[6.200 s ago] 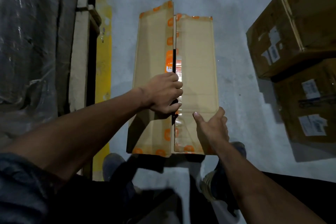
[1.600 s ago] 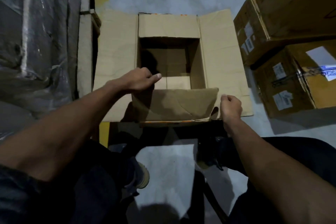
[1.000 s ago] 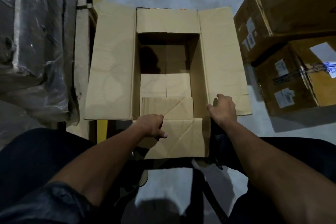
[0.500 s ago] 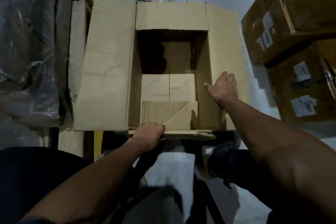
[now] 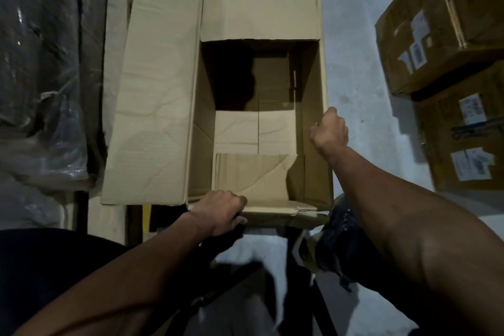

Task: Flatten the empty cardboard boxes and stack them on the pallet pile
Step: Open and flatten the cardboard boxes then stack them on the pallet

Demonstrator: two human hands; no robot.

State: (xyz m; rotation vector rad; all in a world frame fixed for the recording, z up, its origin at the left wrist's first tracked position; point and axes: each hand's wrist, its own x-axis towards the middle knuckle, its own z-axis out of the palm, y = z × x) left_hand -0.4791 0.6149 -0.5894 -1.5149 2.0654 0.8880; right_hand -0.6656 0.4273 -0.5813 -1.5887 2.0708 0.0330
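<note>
Grey floor (image 5: 351, 68): both hands grip the open box (image 5: 158, 106), left hand (image 5: 218, 213) near edge, right hand (image 5: 330, 131) right wall.

Both bare forearms reach forward and down from the bottom of the view. The left hand (image 5: 218, 211) sits low and near the middle, knuckles up, its fingers (image 5: 240, 206) curled over the near edge of the box (image 5: 152, 106) — gripping it. The right arm comes in from the lower right, stretched farther out, wrist slightly bent. The right hand (image 5: 330, 131) is closed in a fist-like curl over the top of the box's right wall, back of the hand facing up — its fingertips hidden behind the wall.
</note>
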